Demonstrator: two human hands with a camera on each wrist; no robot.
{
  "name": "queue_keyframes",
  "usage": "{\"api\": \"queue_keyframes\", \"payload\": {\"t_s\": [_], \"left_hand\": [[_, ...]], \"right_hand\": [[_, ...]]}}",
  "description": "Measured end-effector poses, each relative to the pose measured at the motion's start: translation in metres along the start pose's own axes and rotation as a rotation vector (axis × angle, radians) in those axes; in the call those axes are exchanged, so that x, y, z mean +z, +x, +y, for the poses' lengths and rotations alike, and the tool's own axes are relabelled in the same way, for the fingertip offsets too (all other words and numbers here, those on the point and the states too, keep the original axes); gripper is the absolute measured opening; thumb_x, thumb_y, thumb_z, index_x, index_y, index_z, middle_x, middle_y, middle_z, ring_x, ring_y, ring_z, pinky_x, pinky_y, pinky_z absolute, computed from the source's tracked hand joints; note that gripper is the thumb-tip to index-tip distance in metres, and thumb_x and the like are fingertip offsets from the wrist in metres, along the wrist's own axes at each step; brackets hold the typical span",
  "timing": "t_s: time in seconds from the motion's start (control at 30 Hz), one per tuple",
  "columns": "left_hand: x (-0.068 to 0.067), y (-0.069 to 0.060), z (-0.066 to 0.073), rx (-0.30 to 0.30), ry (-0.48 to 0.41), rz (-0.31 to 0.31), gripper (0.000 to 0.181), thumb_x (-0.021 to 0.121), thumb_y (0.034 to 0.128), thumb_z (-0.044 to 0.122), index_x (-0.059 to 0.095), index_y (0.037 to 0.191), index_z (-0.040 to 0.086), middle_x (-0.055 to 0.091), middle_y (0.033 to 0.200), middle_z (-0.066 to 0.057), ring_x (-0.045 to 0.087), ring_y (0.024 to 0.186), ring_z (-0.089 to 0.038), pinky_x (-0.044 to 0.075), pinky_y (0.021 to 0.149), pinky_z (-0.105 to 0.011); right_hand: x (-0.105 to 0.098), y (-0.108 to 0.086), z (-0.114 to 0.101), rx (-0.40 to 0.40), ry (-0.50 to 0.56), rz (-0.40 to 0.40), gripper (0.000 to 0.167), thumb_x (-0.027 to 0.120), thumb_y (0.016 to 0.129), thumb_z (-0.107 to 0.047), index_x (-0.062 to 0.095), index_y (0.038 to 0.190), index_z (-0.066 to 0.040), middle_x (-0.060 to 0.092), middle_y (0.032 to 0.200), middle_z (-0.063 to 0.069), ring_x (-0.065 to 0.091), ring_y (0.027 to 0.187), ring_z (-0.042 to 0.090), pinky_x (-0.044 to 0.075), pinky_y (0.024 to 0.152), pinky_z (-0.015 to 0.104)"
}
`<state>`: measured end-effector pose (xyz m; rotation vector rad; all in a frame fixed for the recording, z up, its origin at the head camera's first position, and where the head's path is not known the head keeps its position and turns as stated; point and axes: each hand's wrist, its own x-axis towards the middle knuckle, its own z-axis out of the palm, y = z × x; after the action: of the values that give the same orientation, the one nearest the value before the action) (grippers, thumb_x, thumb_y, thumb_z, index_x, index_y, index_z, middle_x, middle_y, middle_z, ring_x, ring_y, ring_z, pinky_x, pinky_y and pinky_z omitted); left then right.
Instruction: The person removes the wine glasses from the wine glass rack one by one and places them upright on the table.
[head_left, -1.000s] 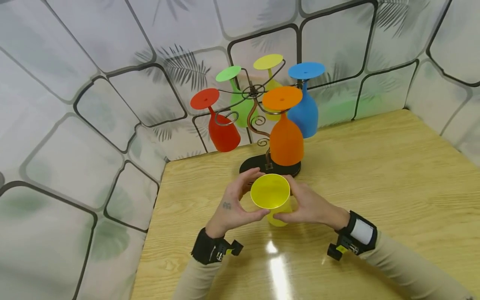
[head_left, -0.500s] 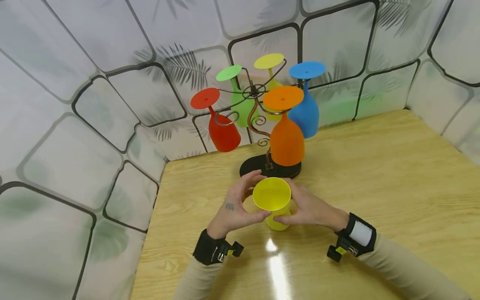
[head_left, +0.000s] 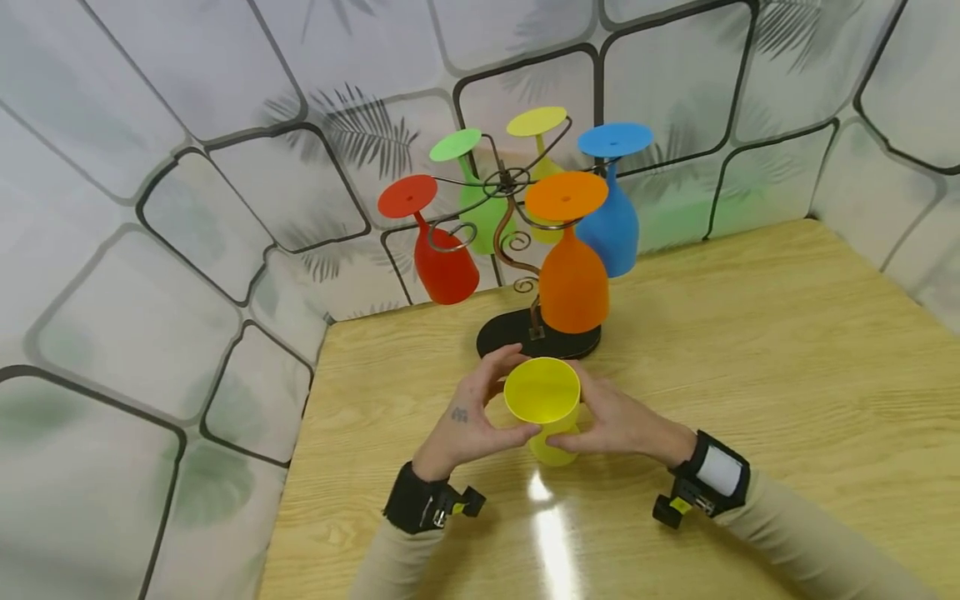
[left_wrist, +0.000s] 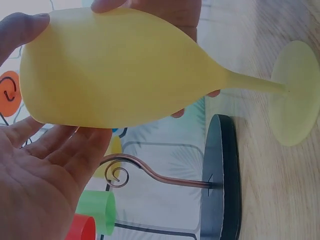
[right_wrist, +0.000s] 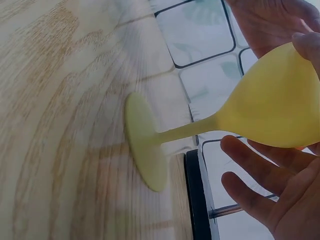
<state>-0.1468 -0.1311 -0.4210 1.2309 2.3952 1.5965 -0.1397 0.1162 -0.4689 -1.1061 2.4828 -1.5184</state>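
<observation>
A yellow plastic wine goblet [head_left: 543,398] stands upright between both hands in the head view, its mouth facing up. My left hand [head_left: 467,417] holds the bowl from the left, thumb in front and fingers curving behind. From the other side my right hand [head_left: 621,417] grips the same bowl, its thumb near the left one. In the left wrist view the goblet's bowl [left_wrist: 120,70] fills the upper part, with the stem and round foot bare of fingers. Close to the tabletop is the foot [right_wrist: 145,142] in the right wrist view; I cannot tell whether it touches.
Just behind the hands, a metal rack on a black base [head_left: 498,333] carries upside-down goblets: red [head_left: 446,267], green [head_left: 480,204], yellow [head_left: 537,123], blue [head_left: 609,225] and orange [head_left: 573,287]. The wooden table [head_left: 750,350] meets patterned walls at the back and left.
The held yellow goblet has come down slightly and a little toward me, with both hands still round it. The rack and its goblets stay as they were.
</observation>
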Motion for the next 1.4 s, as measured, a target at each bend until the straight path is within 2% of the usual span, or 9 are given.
{"api": "queue_keyframes", "payload": {"t_s": [0.2,0.37,0.5,0.6,0.77,0.9,1.03,1.2,1.4], "left_hand": [[-0.002,0.000,0.002,-0.020,0.018,-0.007,0.095,0.088,0.0745,0.005,0.036,0.153,0.009,0.059,0.140,-0.014,0.059,0.125,-0.028,0.054,0.103,-0.042],[-0.004,0.000,0.002,-0.028,-0.005,-0.011,0.094,0.088,0.0797,0.020,0.034,0.156,0.014,0.054,0.146,-0.011,0.054,0.132,-0.028,0.050,0.107,-0.045],[-0.013,0.002,0.005,0.001,-0.031,0.012,0.083,0.076,0.0905,0.044,0.035,0.156,0.014,0.051,0.150,-0.013,0.050,0.137,-0.030,0.047,0.110,-0.051],[-0.021,0.009,0.008,0.032,-0.021,0.037,0.076,0.066,0.0966,0.049,0.038,0.154,0.009,0.050,0.150,-0.015,0.049,0.138,-0.031,0.045,0.112,-0.053],[-0.032,0.026,0.014,0.067,0.038,0.068,0.073,0.061,0.0996,0.051,0.043,0.150,0.002,0.050,0.150,-0.017,0.048,0.140,-0.032,0.045,0.113,-0.050],[-0.035,0.043,0.017,0.061,0.045,0.065,0.076,0.056,0.1006,0.055,0.040,0.154,0.003,0.046,0.155,-0.016,0.047,0.142,-0.031,0.045,0.113,-0.048],[-0.032,0.061,0.019,0.040,0.041,0.038,0.076,0.052,0.1026,0.055,0.035,0.158,0.006,0.041,0.161,-0.013,0.046,0.143,-0.033,0.045,0.113,-0.047],[-0.028,0.078,0.021,0.011,0.039,-0.021,0.077,0.047,0.1033,0.059,0.032,0.160,0.009,0.037,0.163,-0.010,0.049,0.141,-0.036,0.046,0.112,-0.049],[-0.026,0.084,0.022,-0.029,0.028,-0.041,0.086,0.044,0.1010,0.066,0.025,0.162,0.007,0.036,0.163,-0.013,0.051,0.139,-0.033,0.047,0.111,-0.050]], "right_hand": [[0.000,-0.001,0.001,0.019,0.017,-0.017,0.094,0.085,0.084,-0.035,0.028,0.156,-0.018,0.054,0.146,0.000,0.057,0.124,0.016,0.050,0.106,0.047],[-0.010,-0.006,-0.002,0.091,-0.050,0.012,0.093,0.086,0.081,-0.039,0.033,0.153,-0.013,0.056,0.141,0.001,0.058,0.112,0.017,0.054,0.086,0.038],[-0.028,-0.013,0.001,0.082,-0.114,0.055,0.071,0.074,0.090,-0.031,0.041,0.147,-0.003,0.059,0.135,0.010,0.060,0.109,0.023,0.053,0.081,0.041],[-0.043,-0.019,0.006,0.064,-0.139,0.092,0.048,0.061,0.098,-0.024,0.048,0.139,-0.002,0.064,0.125,0.011,0.061,0.105,0.022,0.053,0.080,0.038],[-0.066,-0.021,0.012,-0.015,-0.209,0.303,0.023,0.062,0.098,-0.005,0.059,0.120,-0.002,0.068,0.108,0.009,0.062,0.093,0.013,0.054,0.073,0.025],[-0.086,-0.008,0.002,-0.163,-0.267,0.493,0.043,0.076,0.081,0.007,0.062,0.121,0.003,0.068,0.112,0.015,0.064,0.096,0.021,0.053,0.074,0.018],[-0.105,0.011,-0.016,-0.258,-0.295,0.565,0.067,0.082,0.072,0.007,0.059,0.134,0.004,0.065,0.129,0.021,0.064,0.110,0.032,0.051,0.086,0.017],[-0.110,0.033,-0.032,-0.201,-0.316,0.537,0.079,0.087,0.074,-0.003,0.051,0.144,0.001,0.059,0.141,0.018,0.065,0.117,0.033,0.058,0.091,0.035],[-0.103,0.049,-0.035,-0.139,-0.305,0.495,0.081,0.089,0.076,-0.009,0.046,0.144,0.004,0.058,0.138,0.019,0.066,0.112,0.035,0.062,0.082,0.051]]}}
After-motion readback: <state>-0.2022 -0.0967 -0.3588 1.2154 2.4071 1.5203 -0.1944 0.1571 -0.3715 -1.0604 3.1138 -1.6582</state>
